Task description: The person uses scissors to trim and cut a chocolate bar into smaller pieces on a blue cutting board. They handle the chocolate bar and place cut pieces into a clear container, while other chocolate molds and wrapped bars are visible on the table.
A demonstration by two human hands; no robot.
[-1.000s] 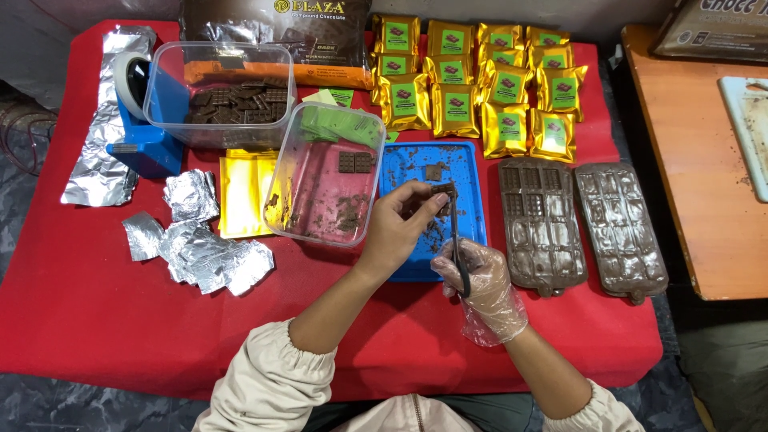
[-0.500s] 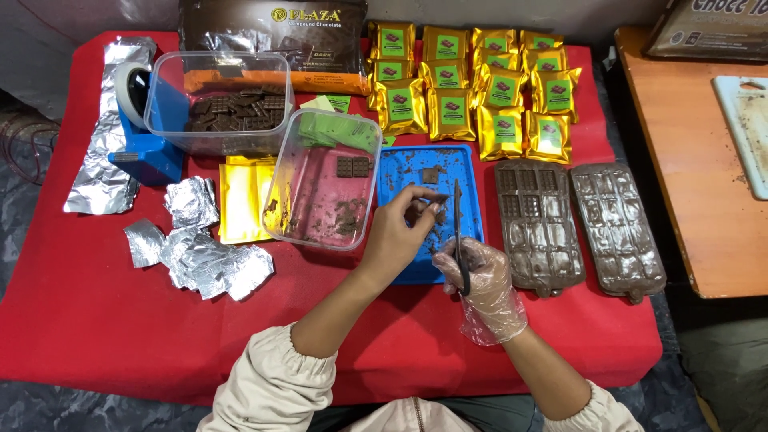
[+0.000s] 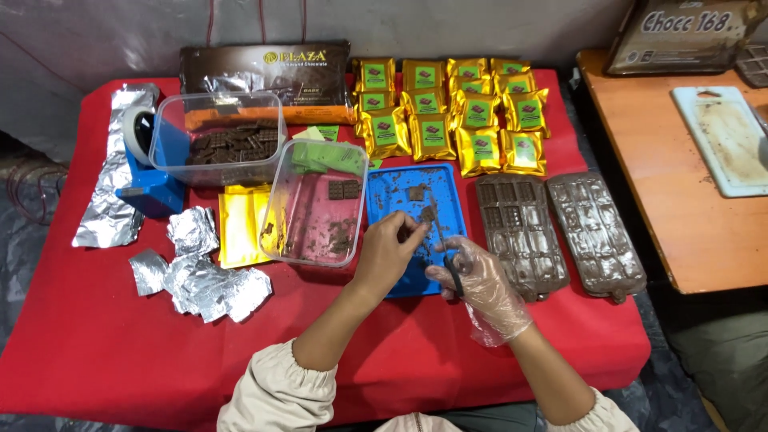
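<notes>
My bare left hand [image 3: 390,250] pinches a small piece of chocolate [image 3: 426,214] over a blue tray [image 3: 400,192] scattered with chocolate crumbs. My right hand [image 3: 480,282], in a clear plastic glove, grips a pair of scissors [image 3: 445,248] whose blades point up at that piece. Just left of the tray a clear plastic tub [image 3: 312,214] lies tilted, with two chocolate squares and scraps inside. Right of the tray lie two chocolate-filled moulds [image 3: 520,234] [image 3: 594,232].
A red cloth [image 3: 96,352] covers the table. Gold wrapped packets [image 3: 448,112] fill the back. A second clear tub of chocolate pieces [image 3: 218,138] rests on a blue tape dispenser [image 3: 148,180]. Crumpled foil sheets [image 3: 200,276] lie left; a wooden table [image 3: 672,200] stands right.
Both hands stay over the blue tray with only small shifts. The scissors remain against the chocolate piece.
</notes>
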